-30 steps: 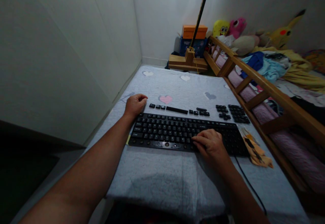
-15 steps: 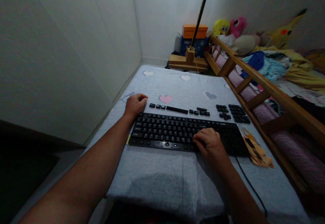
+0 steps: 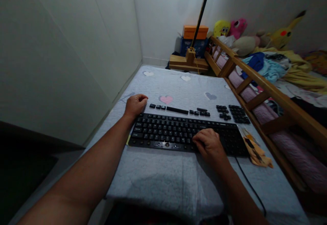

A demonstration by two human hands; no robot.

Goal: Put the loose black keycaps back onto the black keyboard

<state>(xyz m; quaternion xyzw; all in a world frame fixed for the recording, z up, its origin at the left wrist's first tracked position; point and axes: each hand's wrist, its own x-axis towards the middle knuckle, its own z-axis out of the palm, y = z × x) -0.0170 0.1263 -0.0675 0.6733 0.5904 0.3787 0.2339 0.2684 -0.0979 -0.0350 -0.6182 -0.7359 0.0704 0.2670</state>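
A black keyboard (image 3: 163, 128) lies on the cloth-covered table, many keycaps seated on its left and middle part; the right-hand block looks bare and dark. My right hand (image 3: 208, 141) rests over its lower edge right of the middle, thumb and fingers pinched together against the keys. Whatever sits between those fingertips is hidden. At the keyboard's upper left corner, my left hand (image 3: 136, 105) is closed, its fingers curled, and what it holds, if anything, cannot be seen. Beyond the keyboard lie a loose space bar (image 3: 177, 110) and several loose keycaps (image 3: 158, 107).
More loose keycaps (image 3: 238, 113) stand in groups at the right. Orange cloth with small tools (image 3: 257, 151) lies beside the keyboard, and a cable (image 3: 250, 184) runs toward me. A wooden bed rail (image 3: 258, 85) borders the table's right; a pale panel (image 3: 76, 65) rises at left.
The view has shifted very slightly. Both hands keep the same places and poses against the keyboard, and the loose keycaps look unmoved.
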